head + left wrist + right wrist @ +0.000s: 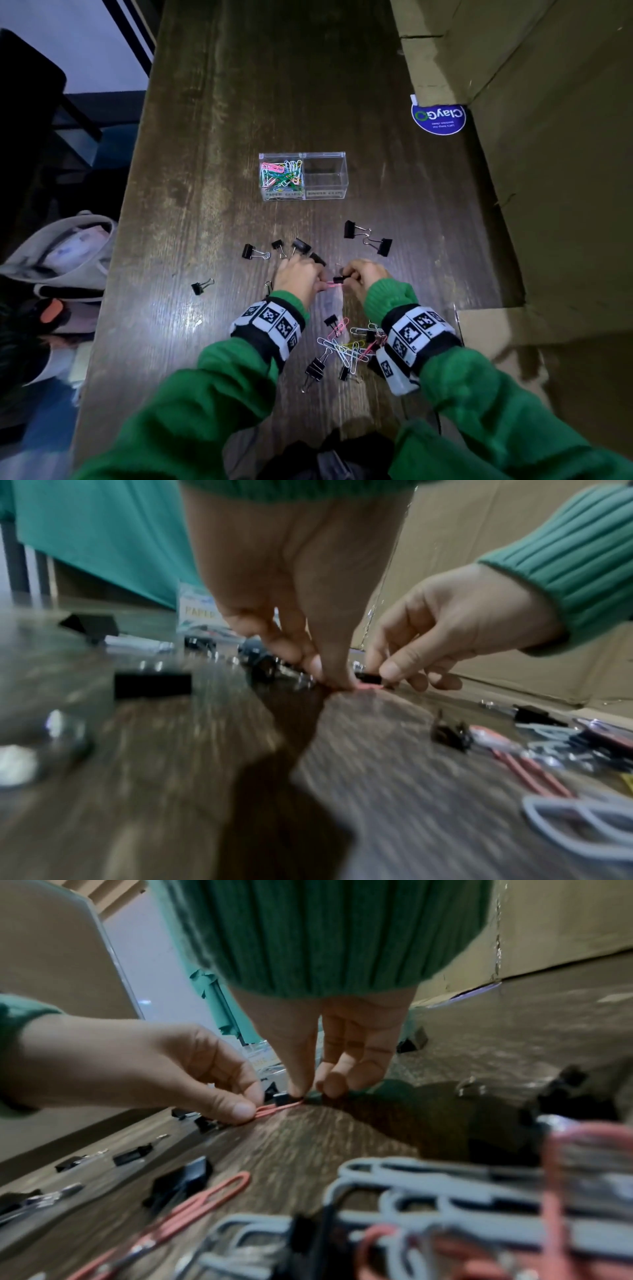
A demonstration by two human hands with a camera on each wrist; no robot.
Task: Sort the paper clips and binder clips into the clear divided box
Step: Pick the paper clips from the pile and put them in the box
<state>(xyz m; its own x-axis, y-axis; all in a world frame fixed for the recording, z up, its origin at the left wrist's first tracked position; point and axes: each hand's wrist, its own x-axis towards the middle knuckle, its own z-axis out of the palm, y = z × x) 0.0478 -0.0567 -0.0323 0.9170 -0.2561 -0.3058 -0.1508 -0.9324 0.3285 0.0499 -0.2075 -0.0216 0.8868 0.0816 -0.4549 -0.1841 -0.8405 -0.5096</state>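
Head view: a pink paper clip [330, 284] lies flat on the dark wood tabletop [212, 171] between the two hands, thin coated wire bent in the usual long loops. Its long axis runs left to right across the person's front, one end under the left hand [299, 279], the other toward the right hand [364, 275]. A small black binder clip [338, 279] sits on the clip's right end; whether its jaws are clamped on the wire is hard to tell, since both wrist views are blurred there.

In the right wrist view the left thumb and forefinger pinch the pink clip's left end against the wood, and the right fingers [301, 1088] close round the little black clip with the thumb on its near side. The left wrist view shows the same grip from the other side, the black clip just beyond the left fingers [311, 666].

The clear divided box [325, 157] stands well beyond the hands; its left compartment holds coloured paper clips, while the right one shows only bare plastic. Loose black binder clips [351, 229] are scattered between the box and the hands. A tangle of white, pink and yellow paper clips [342, 349] lies nearer the body, between the wrists.
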